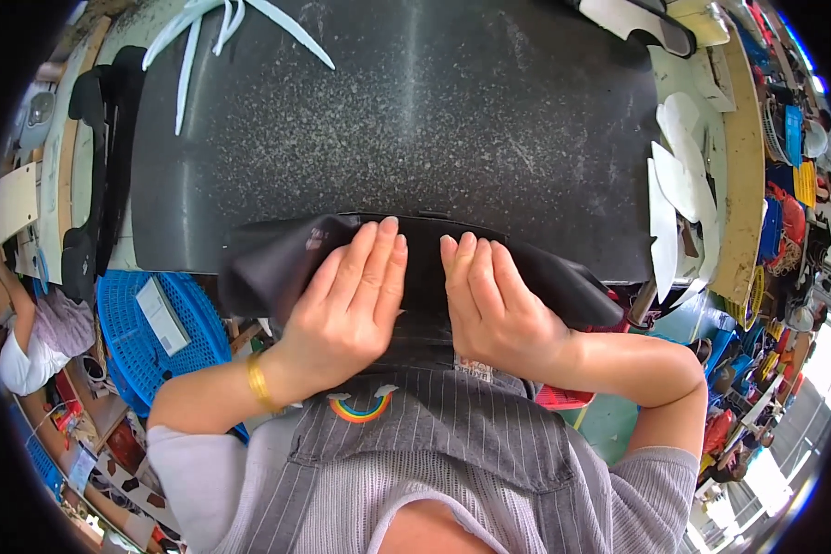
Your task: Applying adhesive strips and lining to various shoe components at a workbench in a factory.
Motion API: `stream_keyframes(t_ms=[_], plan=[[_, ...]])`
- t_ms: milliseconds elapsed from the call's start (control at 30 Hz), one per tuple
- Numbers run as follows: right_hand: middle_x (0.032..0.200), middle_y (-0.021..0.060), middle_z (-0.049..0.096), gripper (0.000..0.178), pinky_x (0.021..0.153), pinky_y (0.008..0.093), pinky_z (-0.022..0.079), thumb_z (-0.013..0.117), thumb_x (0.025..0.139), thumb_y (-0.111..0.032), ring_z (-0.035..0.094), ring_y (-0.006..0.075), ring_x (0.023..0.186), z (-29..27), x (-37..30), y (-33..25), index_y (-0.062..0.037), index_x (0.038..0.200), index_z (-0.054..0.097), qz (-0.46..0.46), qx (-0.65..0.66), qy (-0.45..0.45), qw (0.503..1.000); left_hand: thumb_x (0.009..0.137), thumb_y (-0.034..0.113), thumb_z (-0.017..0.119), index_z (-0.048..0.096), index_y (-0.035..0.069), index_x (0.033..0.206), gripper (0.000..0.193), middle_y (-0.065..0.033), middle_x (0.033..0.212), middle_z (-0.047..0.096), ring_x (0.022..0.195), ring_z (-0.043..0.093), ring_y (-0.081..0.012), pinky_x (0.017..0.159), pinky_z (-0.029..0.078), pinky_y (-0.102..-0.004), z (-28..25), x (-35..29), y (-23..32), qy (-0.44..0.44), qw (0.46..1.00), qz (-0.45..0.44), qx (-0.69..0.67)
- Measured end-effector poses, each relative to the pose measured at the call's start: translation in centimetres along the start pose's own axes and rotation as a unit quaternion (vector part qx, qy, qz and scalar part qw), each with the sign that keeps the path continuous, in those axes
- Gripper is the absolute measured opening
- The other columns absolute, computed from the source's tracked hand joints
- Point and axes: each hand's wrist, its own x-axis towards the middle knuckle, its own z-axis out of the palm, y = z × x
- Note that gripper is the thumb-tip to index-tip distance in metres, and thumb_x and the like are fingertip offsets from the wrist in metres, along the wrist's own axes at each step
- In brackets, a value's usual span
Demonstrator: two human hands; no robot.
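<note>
A smooth black leather-like piece [282, 263] lies along the near edge of the dark work mat, its two ends sagging over that edge. My left hand [346, 300] rests on it left of centre, fingers stretched out and side by side, tips close to the piece's far edge. On the right of centre, my right hand [503, 305] lies on the same piece in a mirrored pose, with a narrow gap of black material between the hands. Both thumbs are hidden beneath the hands. The dark mat [388, 138] carries many pale specks.
White strips [258, 28] lie at the mat's far left. White flat cut shapes [679, 180] are stacked along its right side, and black shaped pieces [102, 166] along its left. A blue plastic basket [120, 319] stands below left. Another person's arm [14, 300] shows at the far left.
</note>
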Motion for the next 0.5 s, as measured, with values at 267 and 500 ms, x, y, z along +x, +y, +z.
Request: stream_keyframes(t_ms=[267, 500], plan=[[0.112, 0.0108, 0.061, 0.044, 0.099, 0.0430, 0.044, 0.063, 0.070, -0.015, 0.057, 0.0295, 0.111, -1.5, -3.3, 7.1, -0.0040, 0.112, 0.065, 0.116, 0.203, 0.010, 0.972, 0.084, 0.015, 0.060, 0.064, -0.005, 0.115, 0.037, -0.0175, 0.124, 0.063, 0.115, 0.063, -0.0271, 0.096, 0.051, -0.0380, -0.5, 2.0, -0.2, 0.100, 0.980, 0.123, -0.123], [0.086, 0.0041, 0.063, 0.021, 0.077, 0.0359, 0.052, 0.076, 0.081, -0.029, 0.062, 0.0209, 0.081, -0.1, -10.3, -0.6, -0.0100, 0.084, 0.067, 0.106, 0.149, 0.228, 0.956, 0.078, 0.031, 0.072, 0.068, -0.007, 0.080, 0.039, -0.0207, 0.105, 0.063, 0.114, 0.060, -0.0331, 0.090, 0.054, -0.0348, 0.1, 5.4, 3.5, 0.181, 0.961, 0.077, -0.193]])
